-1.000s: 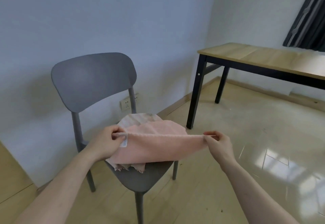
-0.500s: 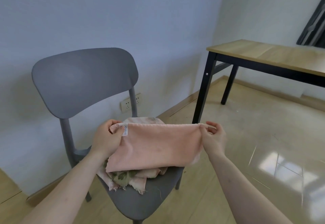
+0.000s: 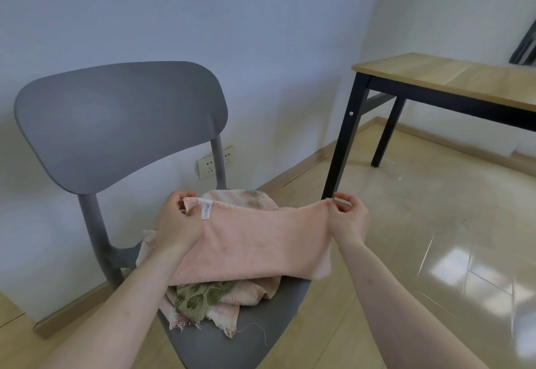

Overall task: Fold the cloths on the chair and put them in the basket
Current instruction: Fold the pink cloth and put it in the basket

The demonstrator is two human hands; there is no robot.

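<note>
Pink cloth [image 3: 261, 241] | pinched by both hands [image 3: 177, 219] [image 3: 346, 218] | lowered onto chair [image 3: 116, 125] pile

A plain salmon-pink terry cloth [image 3: 261, 241] with a white label [image 3: 206, 209] is showing above a frayed beige cloth with green leaf print [image 3: 203, 299], both contrasting against the matte grey plastic chair [image 3: 116, 125]; the light-wood table [image 3: 452, 76] is showing black legs.
</note>
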